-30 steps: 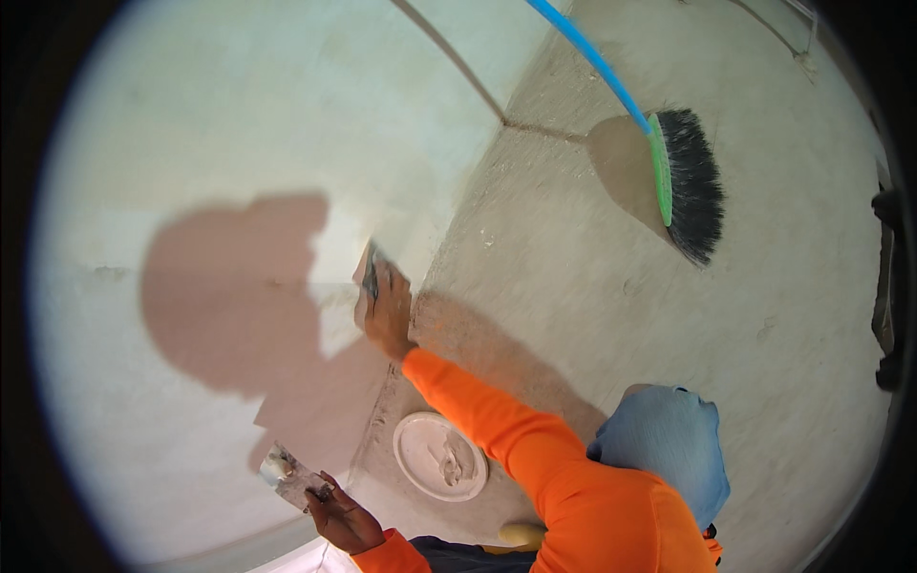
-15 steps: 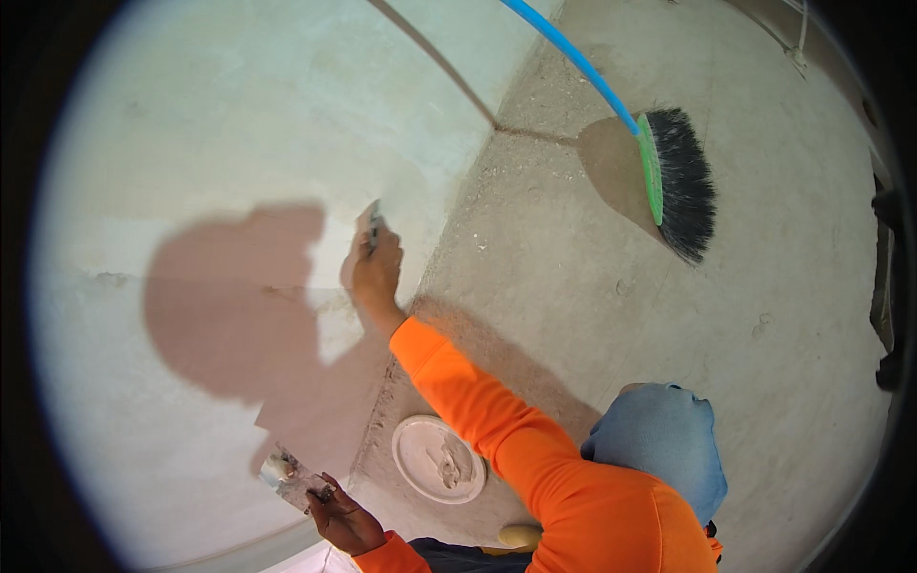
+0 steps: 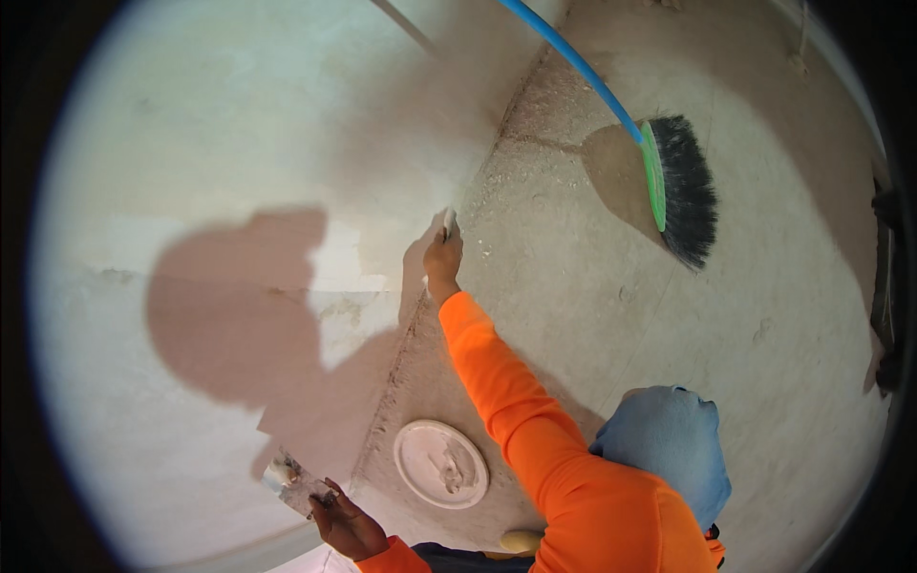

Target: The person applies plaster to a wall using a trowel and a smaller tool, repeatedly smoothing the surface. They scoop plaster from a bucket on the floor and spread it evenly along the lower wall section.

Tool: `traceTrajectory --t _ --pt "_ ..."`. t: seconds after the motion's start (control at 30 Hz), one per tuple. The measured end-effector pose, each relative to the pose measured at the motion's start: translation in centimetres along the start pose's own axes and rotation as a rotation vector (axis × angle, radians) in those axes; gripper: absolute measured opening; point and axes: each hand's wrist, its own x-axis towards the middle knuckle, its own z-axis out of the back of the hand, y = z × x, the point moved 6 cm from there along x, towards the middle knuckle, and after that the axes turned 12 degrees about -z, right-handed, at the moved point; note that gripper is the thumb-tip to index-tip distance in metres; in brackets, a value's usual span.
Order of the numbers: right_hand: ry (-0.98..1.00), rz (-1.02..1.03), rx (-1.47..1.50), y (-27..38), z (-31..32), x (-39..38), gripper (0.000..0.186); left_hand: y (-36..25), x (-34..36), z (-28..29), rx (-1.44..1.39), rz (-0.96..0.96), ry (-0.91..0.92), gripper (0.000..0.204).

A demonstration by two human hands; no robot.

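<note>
My right hand (image 3: 443, 260), at the end of an outstretched orange sleeve, is closed on a small putty knife (image 3: 449, 222). Its blade is at the pale wall (image 3: 239, 124), close to the corner where wall meets floor; whether it touches cannot be made out. Low on the left, my left hand (image 3: 351, 527) grips a wider metal scraper (image 3: 294, 480) with a dab of pale putty on its blade. Between my arms, a round white lid (image 3: 406, 468) lies on the floor with a smear of putty on it.
A broom with black bristles (image 3: 686, 191), a green head and a blue handle (image 3: 573, 67) stands on the concrete floor (image 3: 611, 315). My denim-covered knee (image 3: 664, 444) is at lower right. Crumbs and dust line the wall's foot. Dark objects (image 3: 888, 286) edge the far right.
My right hand has moved right with the putty knife, from higher on the wall to near the floor corner. A shadow now falls across the upper wall. My left hand has hardly moved.
</note>
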Motion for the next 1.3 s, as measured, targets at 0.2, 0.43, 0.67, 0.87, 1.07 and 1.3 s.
traceTrajectory --t 0.2,0.43,0.67,0.87,1.07,1.3 --pt "0.195 0.474 -0.11 6.9 -3.8 -11.6 0.043 0.5 -0.4 -0.9 0.002 -0.021 0.043 0.034" --pt "0.276 0.412 -0.021 3.2 -0.1 -14.7 0.045 -0.4 0.1 2.4 0.052 -0.079 -0.093 0.04" --pt "0.156 -0.112 0.14 0.9 -0.9 4.0 0.041 -0.7 0.1 2.5 0.076 -0.159 -0.222 0.039" --pt "0.142 0.575 -0.131 12.4 -1.6 -6.4 0.035 -0.1 0.4 1.6 -0.013 -0.047 -0.007 0.041" --pt "0.203 0.81 0.007 9.3 2.9 -15.4 0.044 0.1 0.4 1.7 0.062 -0.127 -0.135 0.032" --pt "0.156 0.074 -0.048 -8.2 5.3 -10.9 0.044 0.1 0.0 0.3 0.092 -0.146 -0.191 0.026"
